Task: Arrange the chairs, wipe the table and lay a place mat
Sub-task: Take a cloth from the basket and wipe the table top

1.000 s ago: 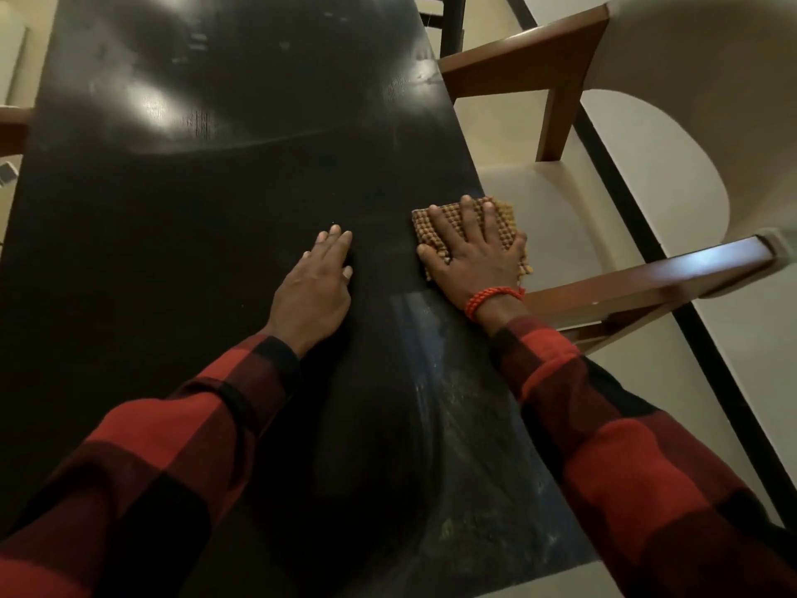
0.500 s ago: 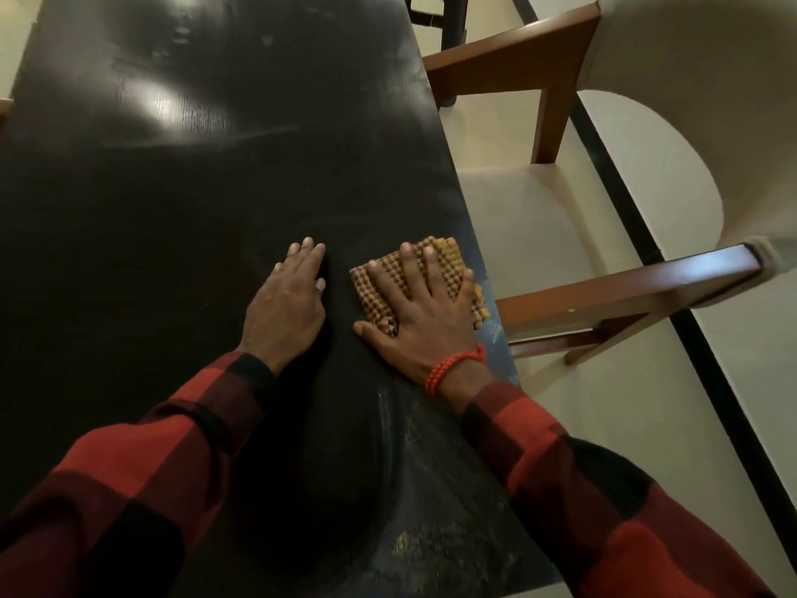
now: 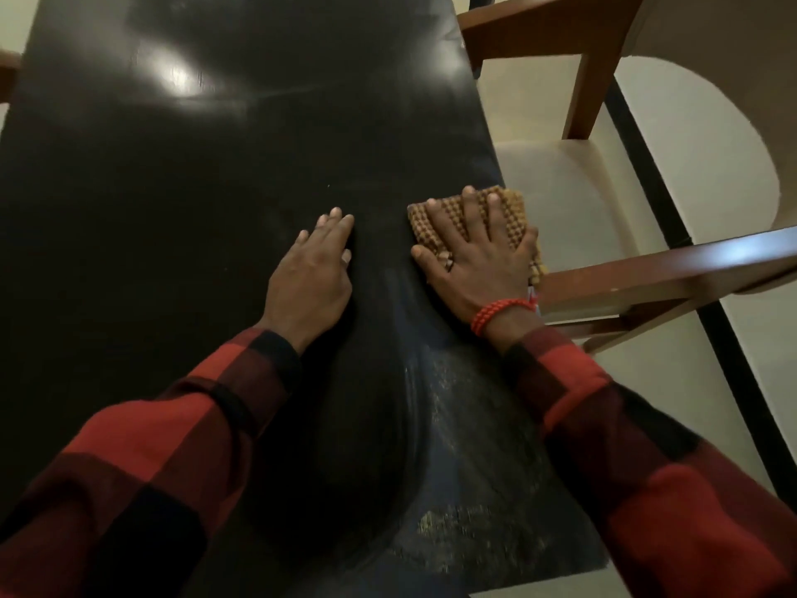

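— Cloth (image 3: 509, 213), the waffle-weave one, lies flat on the dark surface (image 3: 181, 235) under the right hand (image 3: 474, 269), whose grip is a spread palm pressing down, fingers splayed, not curled round it.

— And the left hand (image 3: 310, 282)?

— Just beside it on the inner side, flat on the surface with fingers together, holding nothing; it looks like a brace.

— So what could go wrong?

— The cloth's outer corner already hangs past the surface edge beyond the little finger. With only downward pressure and no pinch, a stroke further outward could let it slip out and drop onto the chair seat (image 3: 573, 187) or the floor.

— Anything else?

— The chair's wooden armrest (image 3: 664, 269) sits just outside the right wrist, near the red bracelet (image 3: 496, 315). A hard sideways sweep could knock the wrist against it or nudge the chair out of place.

— And the wiping itself?

— Smeared, dusty patches show on the surface behind the right hand, toward the person. I'd judge those could be missed or merely spread around.
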Available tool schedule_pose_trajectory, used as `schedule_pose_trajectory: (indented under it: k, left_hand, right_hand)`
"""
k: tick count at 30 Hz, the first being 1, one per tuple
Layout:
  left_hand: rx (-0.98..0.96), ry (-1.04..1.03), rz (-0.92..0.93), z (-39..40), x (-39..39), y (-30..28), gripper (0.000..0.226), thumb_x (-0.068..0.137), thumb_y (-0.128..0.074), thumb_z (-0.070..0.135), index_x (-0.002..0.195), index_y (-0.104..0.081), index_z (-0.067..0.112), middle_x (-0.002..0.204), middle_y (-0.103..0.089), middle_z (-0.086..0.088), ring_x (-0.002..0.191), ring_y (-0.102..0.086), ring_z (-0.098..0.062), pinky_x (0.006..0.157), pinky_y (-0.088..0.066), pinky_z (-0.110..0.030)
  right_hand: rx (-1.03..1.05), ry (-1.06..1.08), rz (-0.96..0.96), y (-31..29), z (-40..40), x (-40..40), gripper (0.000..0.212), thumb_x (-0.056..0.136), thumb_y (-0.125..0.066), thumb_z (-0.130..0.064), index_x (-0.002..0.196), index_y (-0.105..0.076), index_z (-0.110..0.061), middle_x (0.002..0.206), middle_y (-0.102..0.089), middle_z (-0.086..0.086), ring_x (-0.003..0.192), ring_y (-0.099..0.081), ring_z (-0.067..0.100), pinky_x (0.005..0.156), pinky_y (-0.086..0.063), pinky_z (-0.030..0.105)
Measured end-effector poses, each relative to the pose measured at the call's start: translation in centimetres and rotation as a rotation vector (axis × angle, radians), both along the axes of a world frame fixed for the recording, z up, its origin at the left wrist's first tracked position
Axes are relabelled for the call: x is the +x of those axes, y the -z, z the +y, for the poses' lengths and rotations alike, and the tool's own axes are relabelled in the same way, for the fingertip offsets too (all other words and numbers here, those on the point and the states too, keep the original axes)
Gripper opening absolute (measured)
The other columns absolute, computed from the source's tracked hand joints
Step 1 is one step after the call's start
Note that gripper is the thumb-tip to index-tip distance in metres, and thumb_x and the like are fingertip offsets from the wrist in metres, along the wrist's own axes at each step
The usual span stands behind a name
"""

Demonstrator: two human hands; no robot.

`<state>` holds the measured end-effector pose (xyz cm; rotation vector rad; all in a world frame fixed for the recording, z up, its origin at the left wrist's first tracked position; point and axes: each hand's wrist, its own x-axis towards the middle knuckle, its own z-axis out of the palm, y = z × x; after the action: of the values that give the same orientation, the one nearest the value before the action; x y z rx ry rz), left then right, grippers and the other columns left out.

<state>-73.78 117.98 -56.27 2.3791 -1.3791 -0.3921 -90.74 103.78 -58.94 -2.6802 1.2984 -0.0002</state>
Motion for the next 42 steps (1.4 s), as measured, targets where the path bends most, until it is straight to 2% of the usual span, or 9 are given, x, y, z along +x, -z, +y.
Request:
schedule_pose_trajectory:
  k: [4,12,16,19,23,28,33,38,42]
  left_hand:
    - [-0.02,0.027,0.006,1.6,-1.4,0.4,0.055,0.104,-0.042,0.008,0.157,-0.031,0.013,0.165,-0.027,-0.005,0.154,-0.02,-0.016,0.124,-0.012,-0.031]
    - [-0.101,-0.053,0.087,5.3,-3.3,0.1,0.054,0.102,-0.04,0.0,0.155,-0.035,0.011,0.164,-0.029,-0.008,0.153,-0.022,-0.018,0.125,-0.017,-0.036]
    - [-0.087,-0.021,0.093,6.6,-4.5,-0.4,0.053,0.103,-0.041,0.002,0.155,-0.035,0.012,0.164,-0.028,-0.007,0.153,-0.022,-0.017,0.123,-0.016,-0.032]
    - [-0.086,-0.01,0.1,7.4,-5.4,-0.7,0.053,0.104,-0.042,0.005,0.155,-0.035,0.014,0.164,-0.028,-0.005,0.152,-0.022,-0.016,0.122,-0.015,-0.03]
    - [-0.064,0.061,0.098,8.3,-6.9,-0.6,0.053,0.105,-0.042,0.01,0.157,-0.033,0.016,0.165,-0.026,-0.002,0.153,-0.02,-0.014,0.123,-0.014,-0.03]
    - [-0.063,0.123,0.079,8.9,-8.0,0.6,0.054,0.105,-0.044,0.012,0.157,-0.032,0.015,0.165,-0.028,-0.003,0.153,-0.02,-0.015,0.125,-0.013,-0.031]
    - [-0.077,0.093,0.081,9.4,-8.1,0.1,0.055,0.103,-0.044,0.007,0.157,-0.032,0.013,0.165,-0.027,-0.005,0.154,-0.019,-0.016,0.122,-0.01,-0.027]
    - [0.069,0.145,-0.01,10.0,-7.7,-0.7,0.056,0.106,-0.039,0.018,0.16,-0.021,0.017,0.169,-0.014,-0.004,0.156,-0.006,-0.02,0.126,-0.008,-0.041]
    - [0.175,0.183,-0.036,10.1,-7.0,-0.6,0.059,0.108,-0.037,0.029,0.162,-0.013,0.023,0.17,-0.003,-0.003,0.156,0.003,-0.023,0.125,-0.007,-0.049]
  right_hand:
    - [0.016,0.005,0.013,0.3,2.0,0.3,0.069,0.094,-0.017,-0.076,0.157,-0.003,-0.051,0.171,0.005,-0.003,0.156,0.004,0.029,0.116,-0.002,0.071]
    - [0.044,-0.151,-0.068,0.0,12.7,0.0,0.07,0.092,-0.012,-0.075,0.156,-0.021,-0.047,0.171,-0.004,0.0,0.157,-0.001,0.03,0.114,-0.001,0.073]
    - [0.023,-0.159,-0.044,-0.2,11.9,-0.7,0.061,0.097,-0.019,-0.068,0.156,-0.019,-0.051,0.171,-0.005,-0.004,0.157,-0.003,0.028,0.114,-0.004,0.073]
    - [0.029,-0.051,-0.009,-0.2,8.9,-2.6,0.06,0.099,-0.023,-0.067,0.156,-0.008,-0.054,0.171,0.001,-0.005,0.157,0.002,0.028,0.114,-0.002,0.074]
    - [0.029,0.081,0.043,-0.4,6.1,-6.0,0.06,0.099,-0.021,-0.068,0.154,-0.002,-0.057,0.17,0.004,-0.007,0.157,0.003,0.026,0.114,-0.007,0.075]
    - [0.043,0.101,0.054,-0.4,7.5,-6.4,0.06,0.1,-0.02,-0.067,0.155,0.002,-0.055,0.17,0.009,-0.006,0.156,0.008,0.025,0.116,-0.003,0.072]
    - [0.03,0.009,0.009,-0.1,12.1,-6.4,0.064,0.099,-0.023,-0.067,0.157,-0.001,-0.052,0.17,0.009,-0.004,0.156,0.008,0.027,0.115,0.001,0.073]
    - [0.01,-0.101,-0.018,0.4,17.5,-6.3,0.063,0.098,-0.023,-0.067,0.157,-0.01,-0.049,0.171,0.002,-0.003,0.157,0.001,0.028,0.113,-0.005,0.075]
    - [-0.007,-0.095,-0.004,0.1,15.9,-7.7,0.064,0.097,-0.024,-0.07,0.157,-0.011,-0.052,0.171,0.0,-0.006,0.157,0.0,0.026,0.113,-0.007,0.074]
